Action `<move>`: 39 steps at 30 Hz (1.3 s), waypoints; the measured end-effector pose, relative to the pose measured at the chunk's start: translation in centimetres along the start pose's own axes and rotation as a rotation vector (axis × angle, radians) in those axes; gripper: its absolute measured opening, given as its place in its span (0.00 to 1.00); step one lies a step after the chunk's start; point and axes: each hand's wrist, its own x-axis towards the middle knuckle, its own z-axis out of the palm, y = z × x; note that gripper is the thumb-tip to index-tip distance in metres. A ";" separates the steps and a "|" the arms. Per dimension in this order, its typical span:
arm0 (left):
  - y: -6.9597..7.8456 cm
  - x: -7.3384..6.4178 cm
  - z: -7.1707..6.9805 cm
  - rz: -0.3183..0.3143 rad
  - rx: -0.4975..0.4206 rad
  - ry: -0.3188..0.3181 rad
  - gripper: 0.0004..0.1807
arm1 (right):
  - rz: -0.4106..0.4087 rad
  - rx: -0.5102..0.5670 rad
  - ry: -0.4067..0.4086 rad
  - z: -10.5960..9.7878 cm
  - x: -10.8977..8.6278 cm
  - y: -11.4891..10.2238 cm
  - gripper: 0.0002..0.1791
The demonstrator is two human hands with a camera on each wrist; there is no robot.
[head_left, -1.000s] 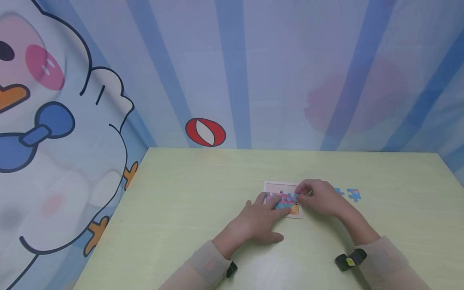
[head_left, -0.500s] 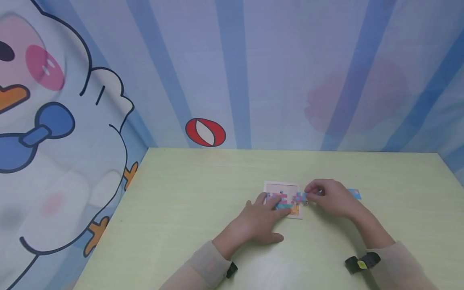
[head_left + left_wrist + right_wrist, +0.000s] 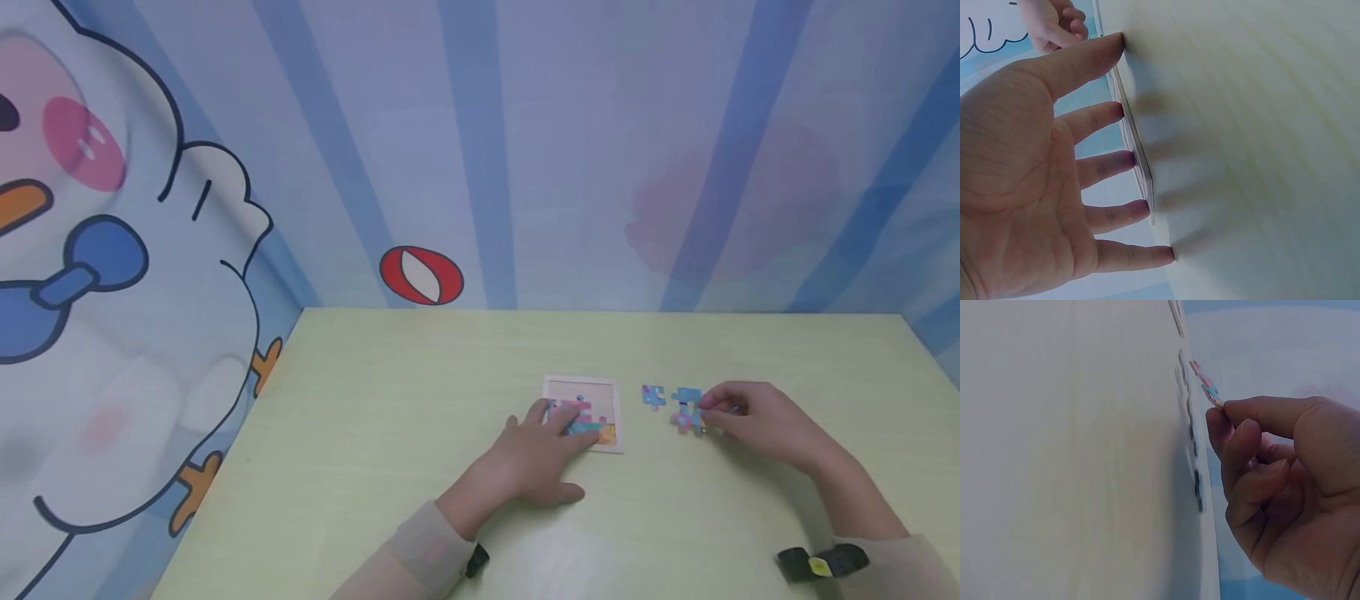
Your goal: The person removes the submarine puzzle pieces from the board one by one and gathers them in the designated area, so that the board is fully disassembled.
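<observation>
A small jigsaw puzzle in a pale frame (image 3: 618, 417) lies on the table, pink, teal and orange pieces filling its lower part and its upper part bare. My left hand (image 3: 536, 462) rests on it with fingers spread, the fingertips on the pieces and frame; the left wrist view shows the fingers (image 3: 1110, 169) straight. To the right of the frame, my right hand (image 3: 772, 421) pinches a blue and pink puzzle piece (image 3: 686, 418) between thumb and forefinger. In the right wrist view that puzzle piece (image 3: 1205, 381) is held up off the table, tilted.
Two loose blue puzzle pieces lie right of the frame: one piece (image 3: 653, 396) nearer it, another piece (image 3: 686, 395) just beyond the held one. The pale yellow table (image 3: 375, 417) ends at a striped blue backdrop (image 3: 570, 167) behind and a cartoon-printed wall (image 3: 150, 333) at left.
My right hand has moved right, lifting the puzzle piece out of the frame and carrying it over beside the loose pieces. The left hand has stayed on the puzzle.
</observation>
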 end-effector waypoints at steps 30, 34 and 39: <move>-0.1 -0.1 0.0 0.004 -0.019 0.003 0.41 | 0.101 -0.057 -0.008 -3.0 -2.6 3.7 0.19; 0.0 -0.1 -0.1 0.004 -0.020 0.003 0.41 | 0.092 -0.061 -0.005 -3.1 -2.8 3.5 0.20; 0.0 -0.1 0.0 0.003 -0.011 0.012 0.41 | 0.074 -0.066 0.002 -3.1 -2.8 3.1 0.21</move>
